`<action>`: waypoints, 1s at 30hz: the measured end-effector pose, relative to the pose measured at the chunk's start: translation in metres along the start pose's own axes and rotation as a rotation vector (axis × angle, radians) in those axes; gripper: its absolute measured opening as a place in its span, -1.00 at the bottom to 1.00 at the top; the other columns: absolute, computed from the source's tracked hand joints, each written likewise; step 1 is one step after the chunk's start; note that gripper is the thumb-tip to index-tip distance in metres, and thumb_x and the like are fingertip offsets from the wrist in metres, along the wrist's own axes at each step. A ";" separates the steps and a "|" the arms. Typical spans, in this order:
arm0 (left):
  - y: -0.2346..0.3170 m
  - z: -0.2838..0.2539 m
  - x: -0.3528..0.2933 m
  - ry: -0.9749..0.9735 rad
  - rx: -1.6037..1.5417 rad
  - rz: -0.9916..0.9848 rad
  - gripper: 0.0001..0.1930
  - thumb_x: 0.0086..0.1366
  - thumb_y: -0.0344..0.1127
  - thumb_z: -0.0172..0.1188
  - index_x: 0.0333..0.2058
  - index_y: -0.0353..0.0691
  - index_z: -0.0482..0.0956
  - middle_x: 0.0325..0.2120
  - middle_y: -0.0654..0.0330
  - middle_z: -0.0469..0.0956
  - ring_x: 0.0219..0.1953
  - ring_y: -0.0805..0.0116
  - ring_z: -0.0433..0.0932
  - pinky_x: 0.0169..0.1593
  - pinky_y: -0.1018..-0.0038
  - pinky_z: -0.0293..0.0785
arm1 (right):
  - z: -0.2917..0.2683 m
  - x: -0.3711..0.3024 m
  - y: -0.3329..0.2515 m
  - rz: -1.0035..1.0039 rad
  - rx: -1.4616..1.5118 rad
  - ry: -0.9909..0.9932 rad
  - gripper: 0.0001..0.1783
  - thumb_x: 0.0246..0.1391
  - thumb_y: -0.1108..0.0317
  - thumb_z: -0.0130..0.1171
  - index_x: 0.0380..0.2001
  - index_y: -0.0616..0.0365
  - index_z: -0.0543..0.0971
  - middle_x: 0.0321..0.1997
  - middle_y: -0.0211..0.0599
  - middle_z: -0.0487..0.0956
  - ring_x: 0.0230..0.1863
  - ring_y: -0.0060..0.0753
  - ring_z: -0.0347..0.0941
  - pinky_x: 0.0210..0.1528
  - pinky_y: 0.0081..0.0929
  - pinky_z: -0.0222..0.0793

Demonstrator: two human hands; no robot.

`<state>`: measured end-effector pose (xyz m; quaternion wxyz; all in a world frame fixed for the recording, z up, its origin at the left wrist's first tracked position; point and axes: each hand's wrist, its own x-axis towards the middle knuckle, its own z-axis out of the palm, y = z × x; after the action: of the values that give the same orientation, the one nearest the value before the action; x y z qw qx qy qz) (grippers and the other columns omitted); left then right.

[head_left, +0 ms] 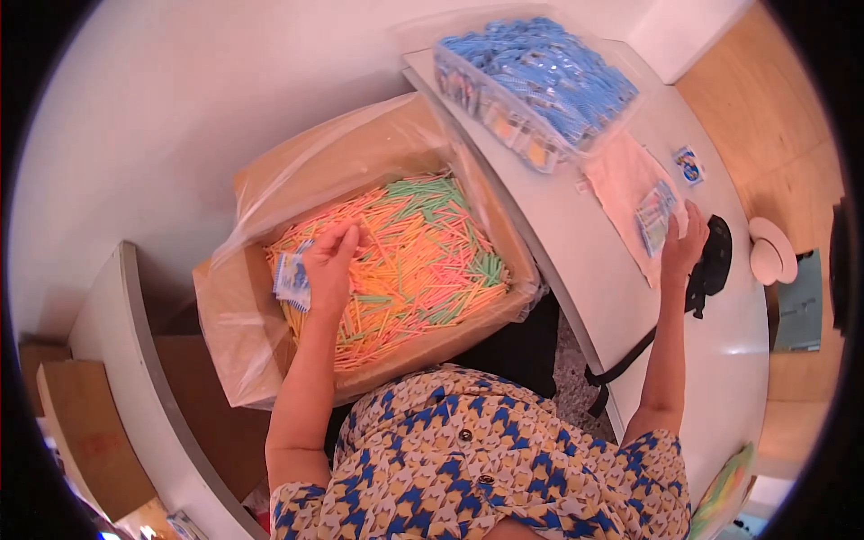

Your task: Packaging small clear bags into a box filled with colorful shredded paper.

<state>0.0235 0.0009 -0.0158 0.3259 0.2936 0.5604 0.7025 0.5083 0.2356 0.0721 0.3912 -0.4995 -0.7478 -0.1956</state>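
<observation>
My left hand [331,263] is over an open cardboard box [378,389] lined with clear plastic. Its fingers are closed, and a small blue-and-white packet [292,281] sticks out from its left side. Below it, many thin pastel sticks [405,270] in pink, orange, yellow and green fill the box. On the white table to the right, my right hand [686,241] has its fingers apart at the edge of some flat blue-and-white packets [655,219]. These lie on a pink cloth [621,171]. Whether those fingers grip a packet is not plain.
A clear plastic bin [504,121] full of blue packets stands at the table's [558,216] far end. A small packet [689,166] lies beyond the cloth. Close to my right hand is a black strapped item [715,256]. Cardboard boxes [99,432] stand at the left.
</observation>
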 end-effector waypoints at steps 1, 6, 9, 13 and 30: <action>-0.001 -0.001 0.000 0.017 0.009 -0.003 -0.81 0.27 -0.42 0.14 -0.16 -0.31 0.58 -0.36 0.23 0.62 -0.39 0.55 0.54 -0.32 0.64 0.45 | -0.001 0.001 -0.041 -0.034 0.134 0.031 -0.78 0.06 0.47 0.04 -0.21 0.26 0.53 -0.17 -0.12 0.53 -0.15 -0.13 0.44 -0.08 -0.37 0.35; -0.006 -0.007 0.005 0.041 0.009 0.052 -0.80 0.29 -0.37 0.13 -0.16 -0.31 0.58 -0.38 0.22 0.62 -0.39 0.52 0.55 -0.34 0.62 0.45 | 0.026 -0.017 -0.232 -0.552 0.610 -0.610 -0.84 -0.10 0.49 0.08 -0.37 0.13 0.53 -0.34 -0.19 0.51 -0.23 -0.12 0.45 -0.22 -0.35 0.41; -0.007 -0.009 0.008 0.051 0.010 0.065 -0.80 0.29 -0.39 0.12 -0.15 -0.32 0.57 -0.38 0.22 0.62 -0.38 0.53 0.55 -0.33 0.62 0.47 | 0.076 -0.020 -0.285 -0.639 0.580 -0.672 -0.86 -0.12 0.49 0.07 -0.40 0.17 0.53 -0.33 -0.18 0.51 -0.23 -0.14 0.46 -0.21 -0.32 0.42; -0.010 -0.014 0.011 0.087 0.001 0.072 -0.80 0.30 -0.40 0.11 -0.15 -0.33 0.57 -0.38 0.22 0.61 -0.38 0.54 0.54 -0.31 0.62 0.49 | 0.152 -0.019 -0.306 -0.762 0.217 -0.773 -0.85 -0.13 0.51 0.04 -0.44 0.19 0.56 -0.32 -0.18 0.51 -0.19 -0.18 0.44 -0.21 -0.32 0.45; -0.002 -0.009 0.013 0.079 -0.012 0.053 -0.81 0.27 -0.44 0.13 -0.16 -0.34 0.57 -0.43 0.26 0.59 -0.39 0.57 0.52 -0.26 0.63 0.48 | 0.168 -0.013 -0.318 -0.876 0.006 -0.586 -0.90 -0.07 0.39 0.02 -0.43 0.11 0.47 -0.36 -0.20 0.52 -0.23 -0.23 0.41 -0.16 -0.31 0.30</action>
<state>0.0088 0.0059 -0.0193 0.2867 0.2784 0.5605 0.7254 0.1591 0.2070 -0.0106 0.0485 -0.1727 -0.9651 -0.1908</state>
